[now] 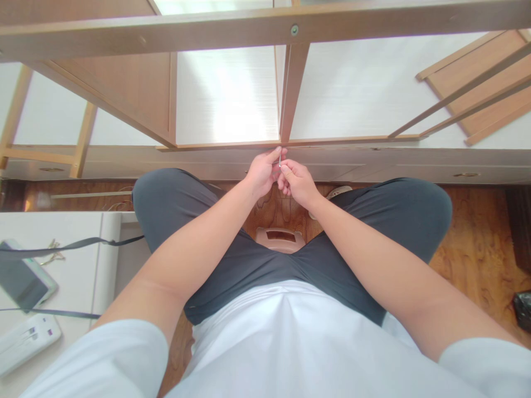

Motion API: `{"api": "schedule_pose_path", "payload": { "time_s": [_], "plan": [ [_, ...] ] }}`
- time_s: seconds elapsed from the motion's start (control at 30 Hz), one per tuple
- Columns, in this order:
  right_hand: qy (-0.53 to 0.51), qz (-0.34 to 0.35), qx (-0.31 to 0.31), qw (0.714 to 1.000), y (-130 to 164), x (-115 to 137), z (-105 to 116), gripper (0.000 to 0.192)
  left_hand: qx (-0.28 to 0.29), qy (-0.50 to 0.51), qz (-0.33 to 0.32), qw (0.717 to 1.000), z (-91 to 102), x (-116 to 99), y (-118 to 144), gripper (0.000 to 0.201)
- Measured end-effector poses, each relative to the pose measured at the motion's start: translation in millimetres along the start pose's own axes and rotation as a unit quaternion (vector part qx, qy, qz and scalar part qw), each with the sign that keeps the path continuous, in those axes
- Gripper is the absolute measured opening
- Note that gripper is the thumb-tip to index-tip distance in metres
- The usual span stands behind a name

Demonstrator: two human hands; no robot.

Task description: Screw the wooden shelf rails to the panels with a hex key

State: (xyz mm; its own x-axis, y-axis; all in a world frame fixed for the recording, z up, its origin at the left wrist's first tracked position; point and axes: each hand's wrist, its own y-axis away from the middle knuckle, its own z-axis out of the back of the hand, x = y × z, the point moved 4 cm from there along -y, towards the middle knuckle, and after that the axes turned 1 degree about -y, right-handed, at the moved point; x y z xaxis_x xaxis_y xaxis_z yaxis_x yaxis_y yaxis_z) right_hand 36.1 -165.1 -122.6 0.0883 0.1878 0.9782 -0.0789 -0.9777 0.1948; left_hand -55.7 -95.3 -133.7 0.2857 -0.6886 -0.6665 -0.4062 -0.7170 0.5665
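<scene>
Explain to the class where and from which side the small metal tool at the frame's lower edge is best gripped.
Probably by its free lower end, from the person's own side. The small metal tool stands roughly upright with its top at the wooden frame, so only the lower part is exposed; there the left hand and right hand pinch it from either side.

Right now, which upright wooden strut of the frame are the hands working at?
The central brown wooden upright; both hands meet at its base with a small metal key. The left pale strut stands far off.

Tight gap at the frame's lower edge

Both hands (pixel 282 177) crowd under the wooden upright (pixel 292 94) (knees (pixel 166 199) hemming either side); open floor (pixel 477 249) lies right.
</scene>
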Motion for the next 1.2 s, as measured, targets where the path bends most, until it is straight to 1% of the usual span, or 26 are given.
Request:
{"api": "schedule_pose_path", "payload": {
  "time_s": [0.3, 0.5, 0.73, 1.03, 1.2],
  "plan": [
    [0.007, -0.001, -0.005, 1.0, 0.2, 1.0, 0.0, 0.038, -0.008, 0.004, 0.004, 1.0, -0.2, -0.8, 1.2, 0.018],
    [0.008, 0.002, -0.005, 1.0, 0.3, 1.1, 0.2, 0.034, -0.002, -0.009, -0.012, 1.0, -0.6, -2.0, 1.7, 0.017],
    [0.011, -0.003, -0.007, 1.0, -0.5, -1.1, 0.1, 0.037, -0.016, -0.007, -0.004, 1.0, 0.3, -1.5, 0.9, 0.017],
    [0.014, 0.003, -0.009, 1.0, -0.3, 0.4, 0.5, 0.032, -0.006, -0.014, -0.013, 1.0, 1.2, -1.1, -0.2, 0.016],
    [0.017, 0.003, -0.008, 1.0, -0.5, 0.2, 0.8, 0.033, -0.003, -0.011, -0.012, 1.0, -0.4, -2.0, 1.6, 0.017]
  ]
}}
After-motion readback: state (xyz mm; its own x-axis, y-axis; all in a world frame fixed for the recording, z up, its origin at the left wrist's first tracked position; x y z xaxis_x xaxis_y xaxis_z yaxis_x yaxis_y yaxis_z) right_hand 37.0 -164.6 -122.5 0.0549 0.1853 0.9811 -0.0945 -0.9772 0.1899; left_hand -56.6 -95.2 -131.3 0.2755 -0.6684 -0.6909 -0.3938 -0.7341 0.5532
